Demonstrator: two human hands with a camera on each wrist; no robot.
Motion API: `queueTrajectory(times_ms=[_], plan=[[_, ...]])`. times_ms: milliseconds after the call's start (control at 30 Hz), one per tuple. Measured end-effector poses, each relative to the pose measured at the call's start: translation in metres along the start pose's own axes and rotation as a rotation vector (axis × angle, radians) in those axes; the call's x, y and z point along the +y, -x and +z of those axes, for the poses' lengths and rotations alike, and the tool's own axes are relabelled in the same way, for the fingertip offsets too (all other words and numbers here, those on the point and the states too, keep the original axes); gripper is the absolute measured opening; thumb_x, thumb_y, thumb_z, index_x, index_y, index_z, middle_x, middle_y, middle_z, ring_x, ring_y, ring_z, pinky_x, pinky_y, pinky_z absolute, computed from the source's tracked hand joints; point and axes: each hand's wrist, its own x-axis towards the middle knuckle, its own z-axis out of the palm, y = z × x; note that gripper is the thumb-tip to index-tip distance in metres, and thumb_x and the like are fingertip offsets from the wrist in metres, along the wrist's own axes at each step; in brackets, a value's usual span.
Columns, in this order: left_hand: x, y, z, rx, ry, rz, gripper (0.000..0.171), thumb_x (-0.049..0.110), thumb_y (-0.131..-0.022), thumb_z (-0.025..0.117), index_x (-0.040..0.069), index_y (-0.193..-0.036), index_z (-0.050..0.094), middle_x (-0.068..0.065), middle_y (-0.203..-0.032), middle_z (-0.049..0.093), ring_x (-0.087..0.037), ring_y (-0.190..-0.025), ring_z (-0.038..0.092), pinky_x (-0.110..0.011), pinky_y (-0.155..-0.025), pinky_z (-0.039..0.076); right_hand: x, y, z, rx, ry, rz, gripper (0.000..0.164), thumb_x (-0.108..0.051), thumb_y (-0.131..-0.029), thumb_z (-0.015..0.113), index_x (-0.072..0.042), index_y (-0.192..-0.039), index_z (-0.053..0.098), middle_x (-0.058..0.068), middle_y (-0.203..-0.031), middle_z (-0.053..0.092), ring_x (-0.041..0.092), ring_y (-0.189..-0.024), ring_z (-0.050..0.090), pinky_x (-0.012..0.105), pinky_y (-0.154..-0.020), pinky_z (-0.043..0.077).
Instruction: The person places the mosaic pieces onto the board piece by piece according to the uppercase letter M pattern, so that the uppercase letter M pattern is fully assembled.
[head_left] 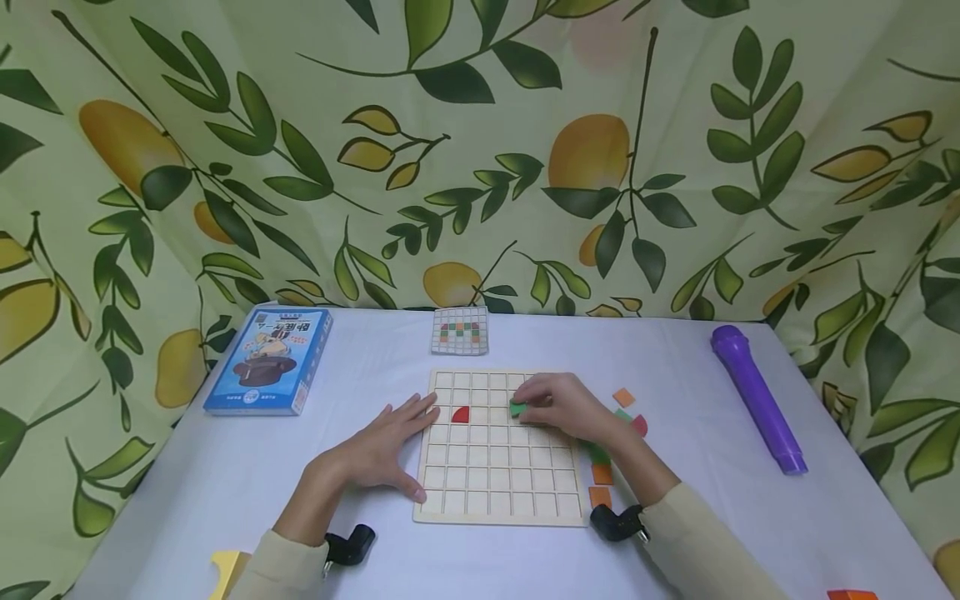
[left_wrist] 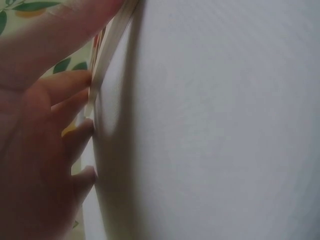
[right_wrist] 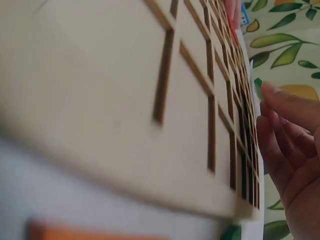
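A wooden grid board (head_left: pixel 487 504) lies flat on the white table. One red quarter-round piece (head_left: pixel 461 415) sits in a cell in its upper left. My right hand (head_left: pixel 558 407) pinches a small green piece (head_left: pixel 517 409) between thumb and fingers over the board's upper right; in the right wrist view the green piece (right_wrist: pixel 258 82) shows at the fingertips. With fingers spread, my left hand (head_left: pixel 382 446) touches the board's left edge. In the left wrist view the left hand (left_wrist: pixel 40 150) rests its fingertips along the board's side.
Orange squares (head_left: pixel 602 474), green pieces and a red piece (head_left: pixel 639 425) lie right of the board, partly under the right forearm. A pattern card (head_left: pixel 460 332) is behind the board. A blue box (head_left: pixel 268 362) stands left, a purple microphone-shaped object (head_left: pixel 759 400) right.
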Motion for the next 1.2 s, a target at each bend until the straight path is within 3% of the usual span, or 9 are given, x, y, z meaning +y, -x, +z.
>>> queueTrajectory(times_ms=[700,1000,1200], plan=[[-0.001,-0.001,-0.001,-0.01,0.01,-0.008,0.118,0.044,-0.061,0.097,0.014,-0.159,0.037,0.001,-0.173,0.02,-0.029,-0.163,0.009,-0.056,-0.134,0.008,-0.029,-0.022,0.029,-0.025,-0.059,-0.023,0.023,-0.015,-0.09,0.078,-0.012,-0.113,0.079,0.001,-0.119,0.075,0.017,-0.115,0.068,0.028,-0.094,0.061],[-0.001,-0.001,0.0,-0.006,0.002,-0.016,0.118,0.046,-0.061,0.096,0.014,-0.158,0.038,0.001,-0.173,0.021,-0.029,-0.163,0.01,-0.057,-0.133,0.008,-0.03,-0.027,0.043,0.02,0.019,0.01,0.02,-0.015,-0.086,0.082,-0.012,-0.106,0.08,0.001,-0.103,0.079,0.007,-0.09,0.07,0.017,-0.08,0.058],[-0.002,-0.002,0.0,-0.006,0.002,0.0,0.118,0.045,-0.061,0.096,0.013,-0.158,0.038,0.0,-0.173,0.021,-0.029,-0.163,0.01,-0.058,-0.133,0.009,-0.031,-0.028,0.046,0.054,0.035,0.016,0.019,-0.016,-0.084,0.084,-0.012,-0.102,0.081,-0.001,-0.096,0.078,0.004,-0.081,0.066,0.017,-0.074,0.055]])
